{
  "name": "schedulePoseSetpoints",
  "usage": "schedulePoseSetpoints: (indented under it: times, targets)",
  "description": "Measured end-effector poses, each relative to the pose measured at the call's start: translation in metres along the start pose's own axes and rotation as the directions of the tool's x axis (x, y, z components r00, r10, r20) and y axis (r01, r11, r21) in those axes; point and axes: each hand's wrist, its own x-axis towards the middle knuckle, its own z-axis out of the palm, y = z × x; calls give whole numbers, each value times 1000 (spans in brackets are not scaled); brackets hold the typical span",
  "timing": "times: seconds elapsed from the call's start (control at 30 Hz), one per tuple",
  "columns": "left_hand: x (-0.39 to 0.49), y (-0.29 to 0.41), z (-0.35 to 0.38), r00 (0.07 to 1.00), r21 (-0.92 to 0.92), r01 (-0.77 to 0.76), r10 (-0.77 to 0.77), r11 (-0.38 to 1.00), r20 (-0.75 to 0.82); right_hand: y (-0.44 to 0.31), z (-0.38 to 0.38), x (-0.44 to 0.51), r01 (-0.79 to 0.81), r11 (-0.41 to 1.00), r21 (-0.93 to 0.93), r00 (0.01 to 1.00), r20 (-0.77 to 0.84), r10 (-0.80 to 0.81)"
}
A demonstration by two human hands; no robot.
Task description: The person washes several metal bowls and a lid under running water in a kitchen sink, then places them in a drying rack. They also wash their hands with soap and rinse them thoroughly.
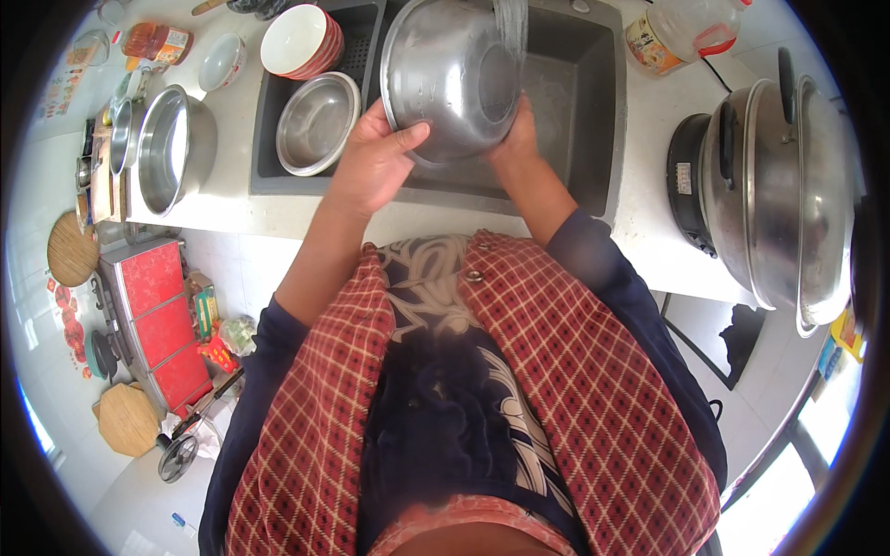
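Note:
A stainless steel bowl (445, 83) is tipped on its side over the basin of a dark grey sink (584, 118). My left hand (379, 156) grips its rim at the left, thumb on the outer wall. Under its right side, by the base, my right hand (516, 132) holds it, the fingers partly hidden behind the metal. Running water (512, 28) falls onto the bowl near its base. In the smaller left basin lie stacked metal bowls (316, 125), with a stack of red-and-white bowls (299, 42) just above them.
Left on the counter (233, 146) stand a large metal basin (163, 149), a white bowl (222, 62) and a bottle of reddish liquid (156, 43). At right are a plastic jug (678, 35) and a big lidded steamer pot (765, 187) on a black base. The counter's front edge runs before my waist.

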Motion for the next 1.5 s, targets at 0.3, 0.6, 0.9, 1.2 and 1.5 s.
schedulePoseSetpoints:
  times: [0.3, 0.6, 0.9, 1.2, 1.5]
  targets:
    - [30, 22, 2, 990, -270, 13, -50, 963, -132, -29, 45, -20, 339, 843, -418, 932, 28, -361]
    - [53, -14, 25, 952, -132, -131, 88, 983, -292, 28, 59, -71, 731, -86, -677, 485, 604, -632]
    - [38, -15, 21, 1000, -157, 6, -6, 988, 5, -32, 72, -31, 563, -54, -825, 669, 493, -556]
    - [37, -25, 17, 980, -198, 55, -90, 979, -176, -8, 85, -63, 878, -332, -344, 243, 919, -310]
    - [33, -15, 23, 981, -201, 35, -72, 979, -181, -5, 86, -76, 889, -306, -340, 251, 922, -296]
